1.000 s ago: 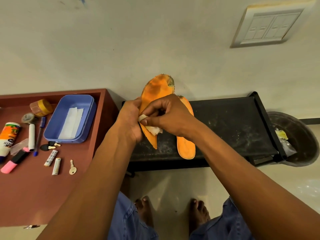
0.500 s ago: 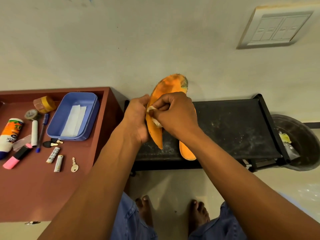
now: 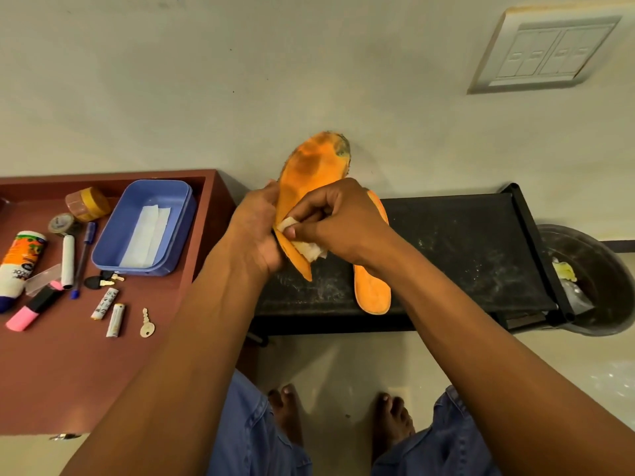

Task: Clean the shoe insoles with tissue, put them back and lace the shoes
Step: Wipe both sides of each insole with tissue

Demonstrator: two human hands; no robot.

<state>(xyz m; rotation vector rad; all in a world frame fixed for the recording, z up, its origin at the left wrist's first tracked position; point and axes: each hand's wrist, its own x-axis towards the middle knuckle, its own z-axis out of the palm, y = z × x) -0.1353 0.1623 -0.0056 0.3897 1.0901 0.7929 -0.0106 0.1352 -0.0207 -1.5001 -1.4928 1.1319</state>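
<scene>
Two orange insoles in play: the left hand (image 3: pixel 256 231) grips one insole (image 3: pixel 309 173) upright, while the right hand (image 3: pixel 338 223) pinches a wad of tissue (image 3: pixel 309 249) against it. The second insole (image 3: pixel 372 290) lies flat on the black worktop (image 3: pixel 464 255), one blue tray (image 3: pixel 113 249) of tissue sheets to the left.

Pale wall (image 3: pixel 240 80), switch plate (image 3: pixel 546 51), perhaps tiled floor (image 3: pixel 343 365).

Dusty black bench (image 3: pixel 464 242) bearing one orange insole (image 3: pixel 372 290), its upper part hidden, possibly touching nothing else.

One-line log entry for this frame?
step: wiping insole | left hand: holds insole | right hand: rubs tissue | second insole: on bench
</scene>
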